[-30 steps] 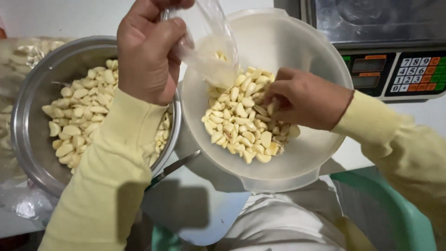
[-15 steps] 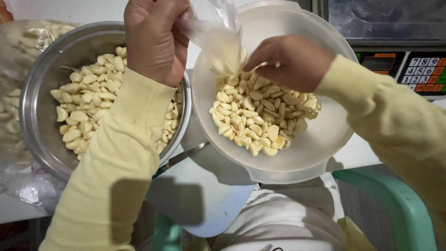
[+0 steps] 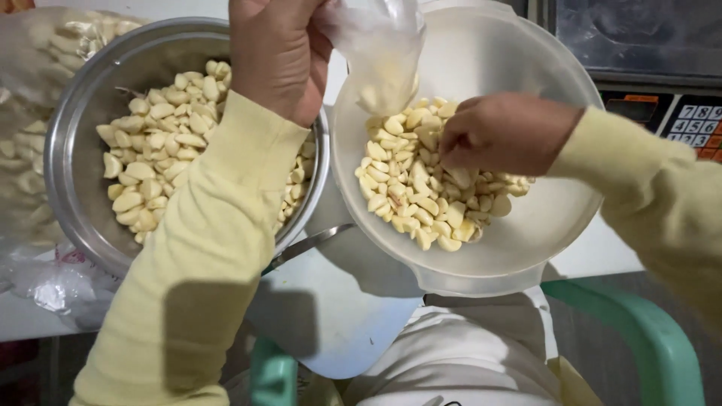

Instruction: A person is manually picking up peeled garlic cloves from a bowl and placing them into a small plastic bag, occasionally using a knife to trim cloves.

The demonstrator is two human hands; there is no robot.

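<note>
My left hand grips the mouth of a small clear plastic bag that hangs over a white plastic bowl. A few peeled garlic cloves show inside the bag. My right hand reaches down into the pile of peeled garlic cloves in that bowl, fingers curled among them. Whether it holds cloves is hidden by the knuckles. Both arms wear pale yellow sleeves.
A steel bowl of peeled garlic stands at the left, under my left forearm. A clear bag of garlic lies further left. A weighing scale with a keypad sits at the top right. A green chair frame is below.
My right hand went from the bowl's cloves up to the bag's mouth, then came back down into the pile. The bag now shows a few more cloves inside.
</note>
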